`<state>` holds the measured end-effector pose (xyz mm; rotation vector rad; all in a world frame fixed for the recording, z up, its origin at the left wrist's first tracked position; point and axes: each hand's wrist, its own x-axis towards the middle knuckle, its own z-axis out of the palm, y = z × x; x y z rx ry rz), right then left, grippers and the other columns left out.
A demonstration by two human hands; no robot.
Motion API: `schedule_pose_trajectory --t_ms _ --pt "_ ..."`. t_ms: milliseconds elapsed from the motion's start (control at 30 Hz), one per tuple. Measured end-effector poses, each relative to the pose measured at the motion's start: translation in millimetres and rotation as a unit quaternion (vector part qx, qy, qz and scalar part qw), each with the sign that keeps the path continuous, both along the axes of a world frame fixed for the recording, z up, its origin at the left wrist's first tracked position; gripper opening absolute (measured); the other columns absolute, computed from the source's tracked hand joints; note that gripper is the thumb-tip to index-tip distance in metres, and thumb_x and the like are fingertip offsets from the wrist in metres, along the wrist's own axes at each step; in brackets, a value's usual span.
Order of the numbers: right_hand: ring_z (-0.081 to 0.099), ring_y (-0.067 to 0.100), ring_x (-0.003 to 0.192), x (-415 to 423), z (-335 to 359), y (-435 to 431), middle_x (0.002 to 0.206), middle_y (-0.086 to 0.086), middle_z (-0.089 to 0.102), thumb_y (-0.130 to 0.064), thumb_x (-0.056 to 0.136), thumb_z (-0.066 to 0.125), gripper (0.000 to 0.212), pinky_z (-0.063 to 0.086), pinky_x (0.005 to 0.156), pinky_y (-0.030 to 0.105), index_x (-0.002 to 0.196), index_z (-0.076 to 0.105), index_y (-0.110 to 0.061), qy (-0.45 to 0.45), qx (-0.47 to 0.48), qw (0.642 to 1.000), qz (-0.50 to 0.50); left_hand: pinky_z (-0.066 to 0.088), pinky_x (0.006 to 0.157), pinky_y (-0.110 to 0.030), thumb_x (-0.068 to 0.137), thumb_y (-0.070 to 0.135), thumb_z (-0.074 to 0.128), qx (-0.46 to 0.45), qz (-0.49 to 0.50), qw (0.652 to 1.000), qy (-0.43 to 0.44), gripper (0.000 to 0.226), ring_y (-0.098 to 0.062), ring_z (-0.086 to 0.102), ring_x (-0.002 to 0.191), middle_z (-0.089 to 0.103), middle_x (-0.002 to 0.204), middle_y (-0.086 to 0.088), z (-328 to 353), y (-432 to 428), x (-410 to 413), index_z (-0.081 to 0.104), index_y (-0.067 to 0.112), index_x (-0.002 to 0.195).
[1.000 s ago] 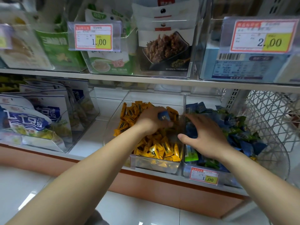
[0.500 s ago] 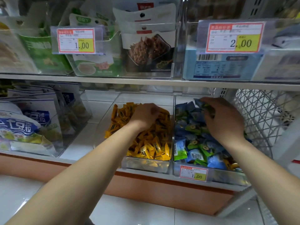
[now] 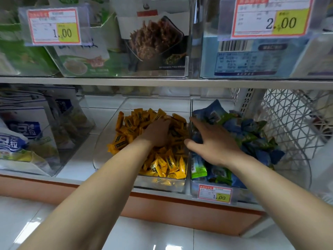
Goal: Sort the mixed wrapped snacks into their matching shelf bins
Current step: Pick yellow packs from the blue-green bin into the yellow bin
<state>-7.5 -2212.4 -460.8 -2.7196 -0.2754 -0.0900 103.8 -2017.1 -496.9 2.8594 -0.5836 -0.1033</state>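
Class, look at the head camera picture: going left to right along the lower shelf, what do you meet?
Blue-and-white snack bags → clear bin of yellow snacks → clear bin of blue and green snacks → white wire basket.

Left grip (image 3: 158,131) palm down in clear bin (image 3: 100,154) at centre, fingertips buried among yellow snacks (image 3: 162,165); whether it holds any, cannot tell. Right grip (image 3: 214,143) at its 3 o'clock, fingers spread straight over blue and green snacks (image 3: 252,130) in neighbouring bin (image 3: 241,195), thumb toward 9 o'clock by shared wall. Price tag (image 3: 214,193) reading 1.00 on that bin's front, 5 o'clock. Wire basket (image 3: 292,114) at 3 o'clock. Blue-white bags (image 3: 18,141) at 9 o'clock. Upper shelf (image 3: 126,82) at 12 o'clock.
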Motion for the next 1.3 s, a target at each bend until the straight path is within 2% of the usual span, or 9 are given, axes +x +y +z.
schedule_pose_trajectory --t_ms 267,433,600,800,900,1000,1067,1200,1300 --pt "0.04 0.024 0.138 -2.9 0.2 -1.5 0.154 -0.004 0.041 -0.077 0.083 0.035 0.077 0.03 0.112 0.042 0.15 0.011 -0.047 -0.002 0.008 1.0 0.008 0.043 0.103 -0.034 0.087 0.04 0.07 -0.012 -0.048 0.99 0.132 0.065 -0.022 0.05 0.129 0.053 0.143 0.0 6.5 4.5 0.9 0.046 0.025 0.145" --pt "0.04 0.024 0.137 -3.7 -0.5 -2.5 0.152 -0.004 0.042 -0.077 0.084 0.035 0.075 0.029 0.111 0.042 0.148 0.008 -0.05 0.003 0.013 1.0 0.007 0.049 0.1 -0.041 0.091 0.044 0.064 0.018 -0.033 0.994 0.105 0.048 -0.022 0.054 0.122 0.054 0.14 -0.001 -2.0 -1.3 -0.4 0.059 0.026 0.135" --pt "0.04 0.024 0.138 -2.0 -2.3 -2.0 0.153 -0.004 0.042 -0.083 0.076 0.025 0.082 0.028 0.112 0.043 0.149 0.009 -0.049 0.003 0.01 1.0 0.005 0.046 0.08 -0.029 0.089 0.048 0.065 -0.027 0.008 0.994 0.104 0.05 -0.02 0.059 0.112 0.06 0.132 0.0 -8.2 -2.2 -3.0 0.054 0.026 0.133" --pt "0.038 0.024 0.139 -0.6 -4.2 -3.2 0.154 -0.006 0.04 -0.082 0.077 0.026 0.082 0.026 0.113 0.043 0.149 0.008 -0.048 0.006 0.012 1.0 0.005 0.049 0.088 -0.034 0.087 0.05 0.065 -0.021 0.012 0.994 0.108 0.062 -0.023 0.057 0.117 0.058 0.135 -0.003 -10.4 -8.6 -5.4 0.048 0.027 0.141" --pt "0.037 0.023 0.139 -1.0 -3.8 -3.1 0.155 -0.006 0.039 -0.083 0.076 0.025 0.082 0.025 0.113 0.042 0.149 0.009 -0.048 0.007 0.01 1.0 0.004 0.044 0.08 -0.027 0.087 0.045 0.067 -0.035 -0.014 0.993 0.109 0.054 -0.022 0.058 0.115 0.061 0.129 0.001 -6.9 -6.8 -11.0 0.054 0.028 0.138" --pt "0.037 0.023 0.139 -1.8 -4.0 -3.1 0.154 -0.006 0.04 -0.083 0.077 0.026 0.082 0.025 0.113 0.042 0.149 0.009 -0.048 0.006 0.008 1.0 0.004 0.042 0.066 -0.016 0.087 0.03 0.071 -0.124 -0.018 0.987 0.104 0.033 -0.016 0.062 0.104 0.063 0.108 0.008 2.2 1.5 -15.6 0.065 0.026 0.12" --pt "0.038 0.023 0.139 -1.7 -3.0 -3.1 0.154 -0.006 0.04 -0.083 0.077 0.026 0.082 0.026 0.113 0.043 0.149 0.01 -0.048 0.004 0.012 1.0 0.006 0.047 0.063 -0.012 0.087 0.027 0.072 -0.194 -0.008 0.977 0.085 0.036 -0.009 0.063 0.095 0.062 0.11 0.012 14.9 9.6 -22.5 0.064 0.028 0.123" --pt "0.036 0.023 0.141 -1.8 1.5 -2.8 0.156 -0.007 0.037 -0.083 0.077 0.035 0.082 0.027 0.113 0.042 0.149 0.013 -0.049 0.015 0.026 0.999 0.011 0.053 0.086 -0.028 0.085 0.029 0.076 -0.277 0.008 0.96 0.038 0.031 -0.009 0.061 0.104 0.067 0.112 0.009 42.2 24.0 -33.5 0.069 0.031 0.115" --pt "0.035 0.024 0.138 -3.4 9.3 0.7 0.15 -0.004 0.04 -0.075 0.079 0.05 0.08 0.033 0.109 0.04 0.148 0.029 -0.04 -0.023 0.029 0.999 -0.003 0.056 0.079 -0.028 0.082 0.022 0.08 -0.367 0.055 0.929 0.013 0.015 -0.011 0.067 0.092 0.072 0.098 0.002 53.9 29.2 -44.4 0.073 0.028 0.094"
